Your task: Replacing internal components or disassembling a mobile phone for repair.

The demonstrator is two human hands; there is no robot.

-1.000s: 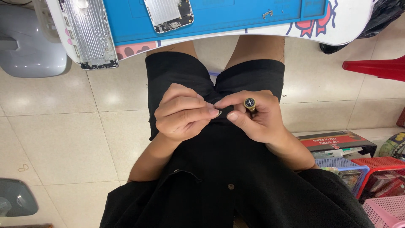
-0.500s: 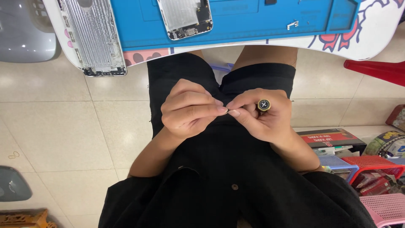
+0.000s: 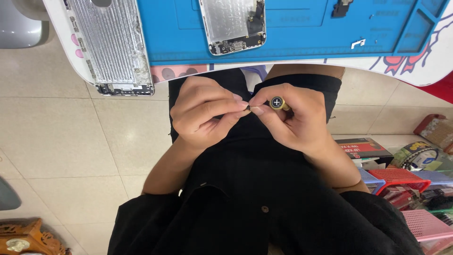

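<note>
The right hand (image 3: 295, 120) grips a small screwdriver (image 3: 278, 103) over the lap. The left hand (image 3: 203, 113) pinches a tiny part (image 3: 248, 108) at its tip. A phone shell (image 3: 233, 23) lies on the blue mat (image 3: 302, 28) on the desk.

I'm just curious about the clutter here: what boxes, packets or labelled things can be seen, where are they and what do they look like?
Flat box: floor at right, beside the right hand's forearm; rectangular, dark lid with a red band.
Round packet: right edge, behind the red basket; glossy, green and yellow.
Brown carton: far right; only a corner shows.
Pink basket: lower right; contents unclear.
No screens are lit.
</note>
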